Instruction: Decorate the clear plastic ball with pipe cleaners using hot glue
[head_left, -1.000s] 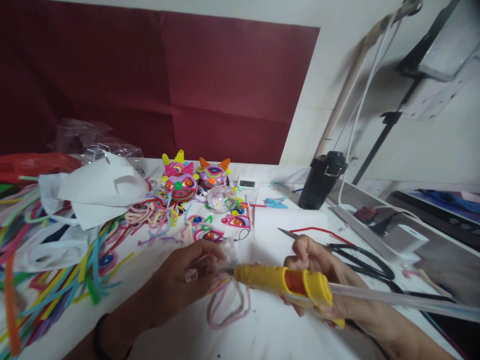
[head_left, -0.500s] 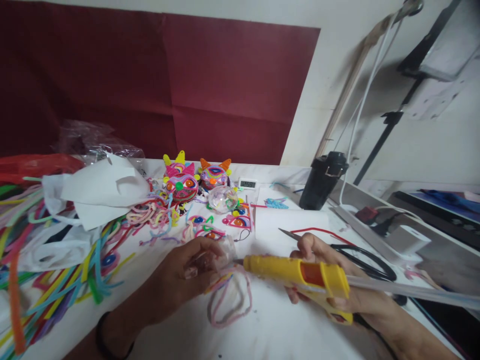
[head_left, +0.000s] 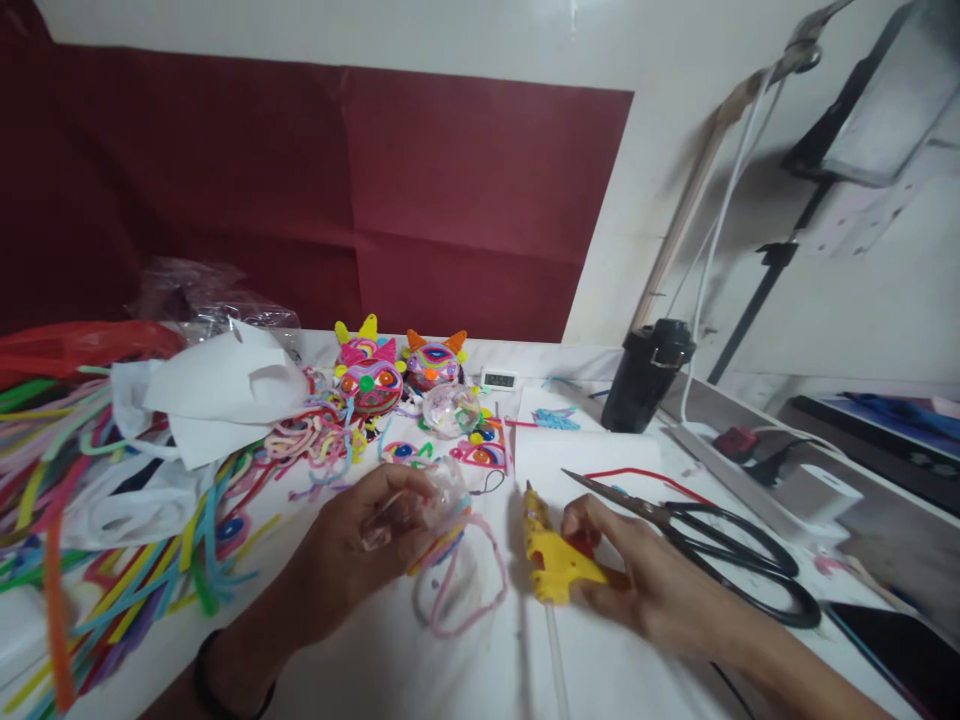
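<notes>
My left hand (head_left: 341, 550) is closed around a clear plastic ball-like piece (head_left: 445, 488) with coloured pipe cleaners along its lower side. From it a pink pipe cleaner (head_left: 501, 570) hangs in a loop over the white tabletop. My right hand (head_left: 652, 585) grips a yellow glue gun (head_left: 553, 568) by the handle, its nozzle aimed at the back of the table. A clear glue stick (head_left: 558, 660) sticks out of the gun's rear. The nozzle is apart from the clear piece. Black-handled scissors (head_left: 664, 515) lie just past my right hand.
Decorated animal-face balls (head_left: 369, 386) and another clear ball (head_left: 451, 410) stand at the back, near a small digital clock (head_left: 498, 379). Loose pipe cleaners (head_left: 142, 570) cover the left side. A black bottle (head_left: 646, 375), power strip (head_left: 757, 480) and phone (head_left: 892, 650) are on the right.
The glue gun has moved away from the clear piece and swung from pointing left to pointing toward the back. The scissors now show more fully. My left hand keeps its hold.
</notes>
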